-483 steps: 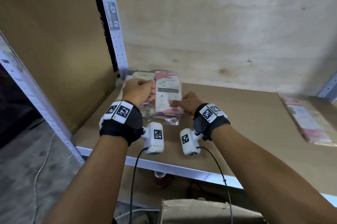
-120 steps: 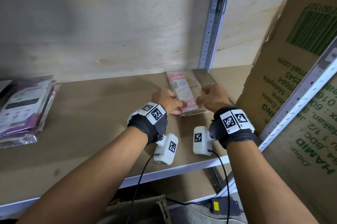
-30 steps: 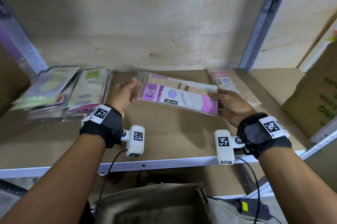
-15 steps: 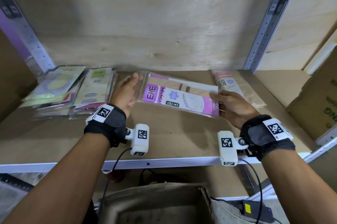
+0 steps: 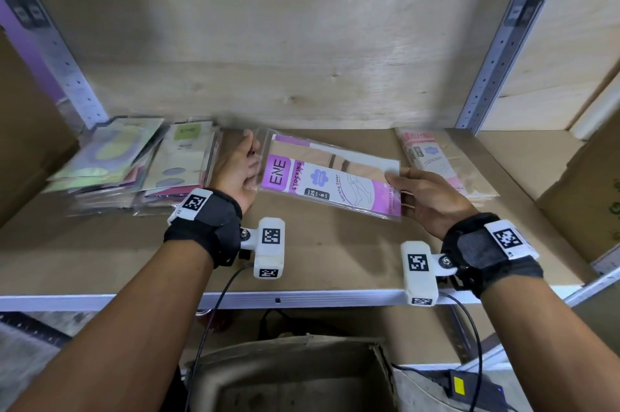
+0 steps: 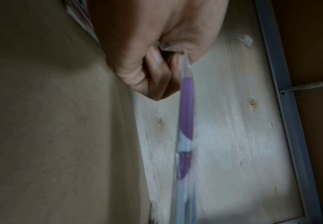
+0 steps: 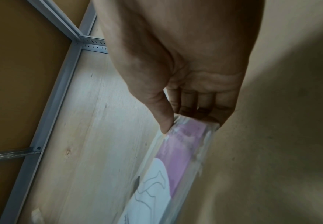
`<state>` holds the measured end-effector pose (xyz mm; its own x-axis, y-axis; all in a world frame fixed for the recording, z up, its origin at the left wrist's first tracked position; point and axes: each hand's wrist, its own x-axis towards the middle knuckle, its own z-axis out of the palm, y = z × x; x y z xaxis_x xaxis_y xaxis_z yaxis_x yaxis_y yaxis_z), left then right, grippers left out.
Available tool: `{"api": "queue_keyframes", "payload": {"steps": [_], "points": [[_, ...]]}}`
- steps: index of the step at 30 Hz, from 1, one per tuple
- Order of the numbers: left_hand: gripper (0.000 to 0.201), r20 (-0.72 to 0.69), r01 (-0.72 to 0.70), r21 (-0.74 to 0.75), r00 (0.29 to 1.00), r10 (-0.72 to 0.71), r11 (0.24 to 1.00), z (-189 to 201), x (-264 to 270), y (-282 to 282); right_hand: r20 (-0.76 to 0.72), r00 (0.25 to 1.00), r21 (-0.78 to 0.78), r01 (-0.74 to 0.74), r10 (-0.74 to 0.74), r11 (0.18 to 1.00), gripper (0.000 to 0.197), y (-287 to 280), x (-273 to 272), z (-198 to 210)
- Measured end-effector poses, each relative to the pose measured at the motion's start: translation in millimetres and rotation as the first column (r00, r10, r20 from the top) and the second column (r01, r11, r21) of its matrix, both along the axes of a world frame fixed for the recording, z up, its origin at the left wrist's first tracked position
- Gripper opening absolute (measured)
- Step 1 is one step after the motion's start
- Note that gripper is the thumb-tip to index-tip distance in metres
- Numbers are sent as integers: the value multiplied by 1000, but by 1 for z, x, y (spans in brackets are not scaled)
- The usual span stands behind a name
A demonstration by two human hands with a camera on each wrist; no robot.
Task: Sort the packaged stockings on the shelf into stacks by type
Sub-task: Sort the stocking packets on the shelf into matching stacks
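Both hands hold a purple ENE stocking pack (image 5: pixel 330 178) level above the middle of the shelf. My left hand (image 5: pixel 240 170) pinches its left end, thumb on top; the left wrist view shows the pack (image 6: pixel 184 121) edge-on under curled fingers (image 6: pixel 153 75). My right hand (image 5: pixel 424 198) pinches the right end, with the thumb (image 7: pixel 162 116) on the pack (image 7: pixel 178 151) and the fingers beneath. Stacks of green-labelled packs (image 5: pixel 183 163) lie at the left. A pink pack stack (image 5: pixel 432 160) lies at the back right.
The brown shelf board (image 5: pixel 335 254) has a white metal front rail (image 5: pixel 302 297). Grey uprights (image 5: pixel 503 39) stand at the back corners before a plywood wall. A cardboard box (image 5: pixel 583 183) stands at the right. Below are an open carton (image 5: pixel 288 374) and a power adapter (image 5: pixel 469 388).
Both hands have carried the purple pack from the right stack leftward to the shelf's middle; over the last second it sank slightly and the view shifted right.
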<state>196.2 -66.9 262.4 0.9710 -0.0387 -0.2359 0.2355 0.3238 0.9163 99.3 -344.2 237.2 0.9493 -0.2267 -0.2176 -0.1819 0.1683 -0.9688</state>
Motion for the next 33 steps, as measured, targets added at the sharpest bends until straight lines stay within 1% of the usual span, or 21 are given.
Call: {"api": "queue_keyframes", "payload": {"steps": [3,9,12,14,15,17,18,20,21,22,24,26,28,30,33], "points": [[35,-28,13,-39,1000,-14,999,2,-1,-2,3,1000,-2,-4,4,1000,7,1,1,-1],[32,-41,54,-142,997,-60,988,3,1,-2,-7,1000,-7,-12,12,1000,15,2,1,-1],[38,-48,52,-214,997,-64,975,1,4,0,-9,1000,-13,-10,10,1000,11,2,1,0],[40,-52,47,-199,997,-58,979,0,5,0,-10,1000,-12,-12,12,1000,10,3,2,0],[37,-55,38,-172,997,-48,984,1,4,-1,-12,1000,-10,-12,12,1000,11,2,2,0],[21,-60,-3,-124,998,-4,992,2,2,-3,-16,1000,-8,-13,13,1000,13,3,1,0],[25,-62,-24,-114,998,17,993,3,2,-3,-18,1000,-6,-16,16,1000,13,3,1,1],[40,-50,-32,-136,998,26,990,2,4,-2,-18,1000,-1,-24,24,1000,14,4,1,0],[41,-41,-22,-139,999,16,990,0,7,-1,-17,1000,4,-26,26,1000,14,4,1,0],[39,-39,-17,-123,999,13,992,-2,9,1,-19,999,12,-26,26,1000,15,5,0,1],[27,-61,-42,-88,997,36,995,-8,16,4,-30,999,43,-16,18,999,18,5,0,1],[22,-100,-81,-122,993,69,989,-14,22,10,-45,999,82,5,-1,997,21,4,-1,1],[26,-123,-84,-225,991,57,971,-17,27,14,-54,998,118,34,-27,992,22,3,-2,2],[34,-145,-62,-292,989,20,954,-16,26,14,-54,998,162,51,-43,986,22,2,-2,3],[54,-251,-80,-289,968,5,954,-14,22,12,-39,998,226,49,-42,973,18,5,-2,7]]}}
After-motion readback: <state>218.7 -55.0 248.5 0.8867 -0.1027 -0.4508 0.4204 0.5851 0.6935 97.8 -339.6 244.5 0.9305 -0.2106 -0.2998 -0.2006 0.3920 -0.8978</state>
